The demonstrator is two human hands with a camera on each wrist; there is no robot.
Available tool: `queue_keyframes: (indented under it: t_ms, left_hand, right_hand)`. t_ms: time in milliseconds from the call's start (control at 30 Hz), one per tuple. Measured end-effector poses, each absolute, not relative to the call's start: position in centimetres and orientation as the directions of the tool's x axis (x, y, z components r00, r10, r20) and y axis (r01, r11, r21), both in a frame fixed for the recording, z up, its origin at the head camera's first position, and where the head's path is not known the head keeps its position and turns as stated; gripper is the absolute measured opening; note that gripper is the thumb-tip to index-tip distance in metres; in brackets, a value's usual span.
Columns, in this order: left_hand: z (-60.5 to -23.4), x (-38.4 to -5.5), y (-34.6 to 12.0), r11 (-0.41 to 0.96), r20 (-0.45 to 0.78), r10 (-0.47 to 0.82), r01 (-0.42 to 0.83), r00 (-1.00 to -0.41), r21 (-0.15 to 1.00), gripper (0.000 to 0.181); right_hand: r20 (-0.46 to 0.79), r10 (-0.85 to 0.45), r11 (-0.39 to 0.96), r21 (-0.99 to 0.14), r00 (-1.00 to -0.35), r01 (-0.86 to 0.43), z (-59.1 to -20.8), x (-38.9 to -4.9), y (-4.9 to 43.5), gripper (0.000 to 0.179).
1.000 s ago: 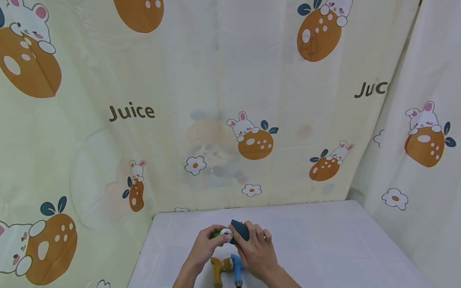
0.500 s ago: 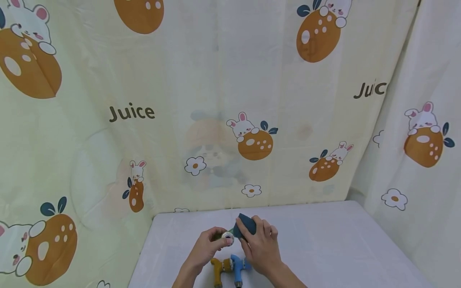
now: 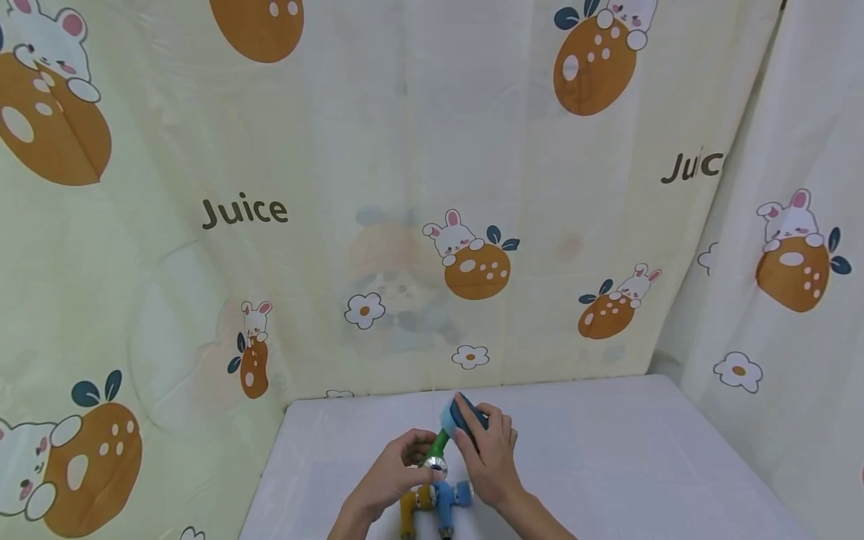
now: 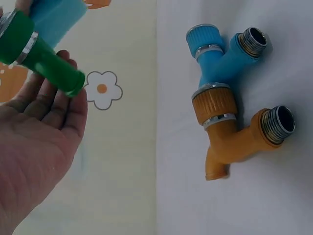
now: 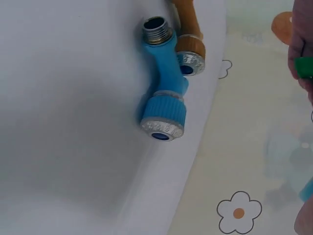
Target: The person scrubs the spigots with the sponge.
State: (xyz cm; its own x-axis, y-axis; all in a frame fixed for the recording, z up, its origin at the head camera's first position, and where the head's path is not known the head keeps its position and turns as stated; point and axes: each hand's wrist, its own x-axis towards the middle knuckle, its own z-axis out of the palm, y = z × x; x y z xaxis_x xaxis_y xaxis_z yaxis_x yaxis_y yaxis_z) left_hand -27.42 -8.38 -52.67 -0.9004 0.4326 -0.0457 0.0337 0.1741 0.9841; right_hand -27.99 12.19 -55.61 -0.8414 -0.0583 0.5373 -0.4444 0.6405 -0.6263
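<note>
My left hand (image 3: 391,472) grips a green faucet (image 3: 437,448) with a silver-ringed round knob, held above the white table. In the left wrist view the fingers lie behind the green faucet (image 4: 46,61), its spout pointing down to the right. A two-tone sponge (image 3: 448,420), light blue with a dark blue face, is held in my right hand (image 3: 491,459) against the upper end of the faucet. Only a sliver of the sponge (image 5: 307,190) shows in the right wrist view. Below the hands lie a blue faucet (image 4: 215,58) and an orange faucet (image 4: 227,139).
The blue and orange faucets lie side by side near the front of the white table (image 3: 594,450), threaded ends toward the person. A curtain (image 3: 378,150) printed with rabbits and fruit hangs behind the table and along its sides.
The sponge in my right hand has moved up and right, turning to show its light blue side. My left hand has lowered and tilted the green faucet, so more of its body shows.
</note>
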Motion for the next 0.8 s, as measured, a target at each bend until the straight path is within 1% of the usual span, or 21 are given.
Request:
queue_keyframes:
  t_ms: [133,200,367,500,600,667,800]
  left_hand:
    - [-52.9,-27.4,-7.8,0.176,-0.037,0.465,0.051,-0.885,0.983,0.091]
    - [-53.1,-27.4,-7.6,0.176,-0.023,0.469,0.068,-0.883,0.982,0.099]
    - [-53.2,-27.4,-7.6,0.192,0.016,0.413,0.104,-0.91,0.976,0.101]
    - [-53.4,-27.6,-7.9,0.121,0.048,0.365,0.099,-0.93,0.988,0.103]
    - [-53.6,-27.8,-8.1,0.05,0.083,0.338,0.106,-0.937,0.993,0.101]
    - [-53.6,-27.8,-8.2,0.03,0.118,0.31,0.134,-0.943,0.99,0.099]
    - [-53.5,-27.9,-8.3,0.052,0.204,0.27,0.226,-0.941,0.973,0.099]
  right_hand:
    - [0.512,-0.066,0.517,-0.716,-0.856,-0.468,-55.2,-27.9,11.9,0.051]
    - [0.508,-0.054,0.464,-0.75,-0.86,-0.472,-55.1,-27.9,11.8,0.051]
    - [0.512,-0.013,0.389,-0.789,-0.859,-0.476,-55.1,-27.5,11.8,0.051]
    - [0.51,-0.013,0.369,-0.797,-0.86,-0.478,-55.5,-27.1,11.7,0.051]
    - [0.503,-0.028,0.352,-0.804,-0.864,-0.479,-55.8,-26.8,11.5,0.051]
    - [0.496,-0.035,0.334,-0.813,-0.868,-0.478,-55.9,-26.5,11.3,0.051]
    - [0.5,-0.051,0.314,-0.814,-0.865,-0.489,-56.2,-25.9,10.9,0.051]
